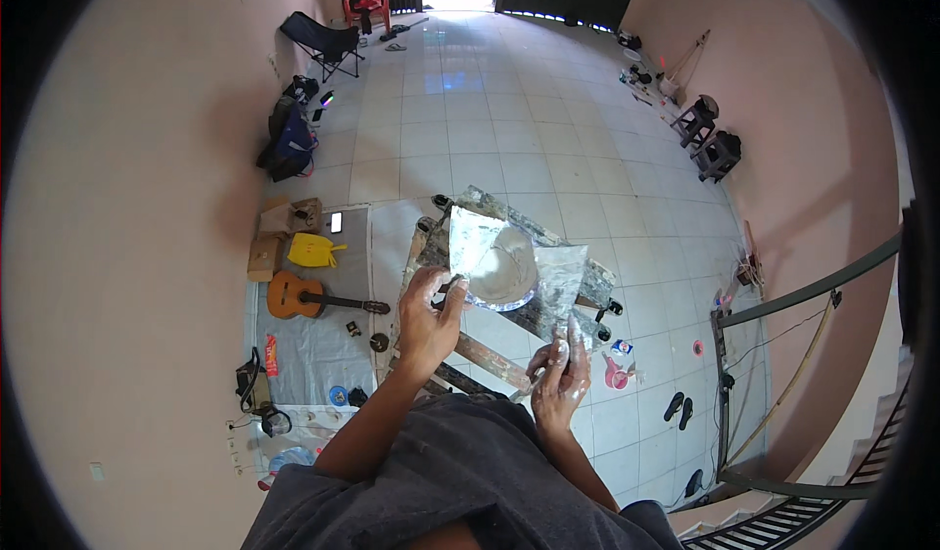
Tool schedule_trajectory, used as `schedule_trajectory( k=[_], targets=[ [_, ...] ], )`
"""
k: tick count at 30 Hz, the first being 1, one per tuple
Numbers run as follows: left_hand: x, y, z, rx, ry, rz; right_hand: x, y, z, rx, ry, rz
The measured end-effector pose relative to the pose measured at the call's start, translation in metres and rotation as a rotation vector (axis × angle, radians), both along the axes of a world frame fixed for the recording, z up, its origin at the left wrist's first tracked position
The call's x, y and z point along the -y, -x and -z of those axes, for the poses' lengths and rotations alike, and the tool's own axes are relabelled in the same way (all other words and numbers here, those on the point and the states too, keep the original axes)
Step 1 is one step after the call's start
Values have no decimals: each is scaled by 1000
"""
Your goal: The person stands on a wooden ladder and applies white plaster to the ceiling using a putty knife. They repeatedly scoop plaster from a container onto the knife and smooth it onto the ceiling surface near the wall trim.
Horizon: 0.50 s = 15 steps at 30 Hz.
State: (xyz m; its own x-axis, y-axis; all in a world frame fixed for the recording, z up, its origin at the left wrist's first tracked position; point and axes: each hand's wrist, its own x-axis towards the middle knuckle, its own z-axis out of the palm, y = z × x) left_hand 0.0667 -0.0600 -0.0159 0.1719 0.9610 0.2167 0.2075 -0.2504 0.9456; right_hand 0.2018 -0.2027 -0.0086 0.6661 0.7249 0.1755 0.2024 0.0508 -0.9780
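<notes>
1. Far left: a guitar point(292, 296) lies on a grey sheet point(308, 364), with a yellow bag point(311, 250) near it. The sheet presumably keeps these articles off the tiles; their position, well apart from the wet material, appears to spare them splashes.
2. Left hand point(429, 323): thumb and fingers closed on the near end of a flat, white-smeared blade point(474, 237). The grip sits low, which in my judgement leaves the broad face free. The blade overlaps the left side of the tub in this view; contact with the rim cannot be confirmed.
3. Centre: a round tub point(502, 306) of pale paste point(509, 271) rests on a splattered wooden stand point(493, 362), between the two blades. The raised placement likely keeps the paste within reach of both hands.
4. Right hand point(562, 372): fingers, whitened with residue, gripping the near end of a second, greyish blade point(561, 274), which points away from the wearer beside the tub's right edge. The exact finger wrap is too small to tell.
5. Far right: dark slippers point(680, 409) lie on the tiled floor point(641, 442), apart from the stand.
</notes>
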Motion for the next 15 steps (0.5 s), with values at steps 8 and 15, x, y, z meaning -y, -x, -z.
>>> schedule_trajectory(
  k=[8,15],
  targets=[
    [4,5,-9,262,206,113,-4,-30,-19,-82,23,-98],
    [-3,27,-8,64,98,83,-18,-45,-26,-415,-160,-311]
  ],
)
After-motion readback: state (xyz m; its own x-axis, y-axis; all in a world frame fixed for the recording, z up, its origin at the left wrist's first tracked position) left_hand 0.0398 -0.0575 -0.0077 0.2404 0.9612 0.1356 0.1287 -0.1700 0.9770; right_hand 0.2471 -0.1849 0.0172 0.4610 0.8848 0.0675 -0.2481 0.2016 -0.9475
